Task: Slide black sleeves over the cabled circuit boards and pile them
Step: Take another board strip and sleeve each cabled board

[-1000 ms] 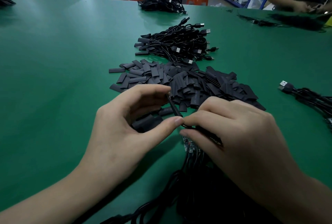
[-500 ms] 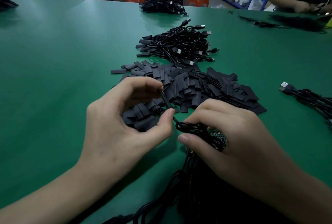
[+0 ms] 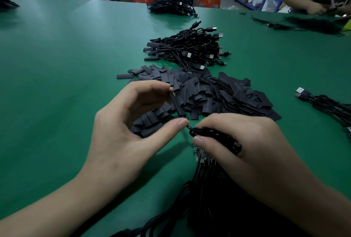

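The left hand (image 3: 121, 128) grip is pinching one sleeve (image 3: 175, 103) by its ends, long axis slanting toward the right hand (image 3: 252, 147), which is clutching one coiled cable (image 3: 205, 132).

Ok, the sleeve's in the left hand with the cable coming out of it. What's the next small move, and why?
Probably carry the sleeve forward to the finished pile. The left hand pinches it end to end, the cable leaves its lower end with no bare board showing there, and the right hand holds the coiled part. Full seating can't be confirmed.
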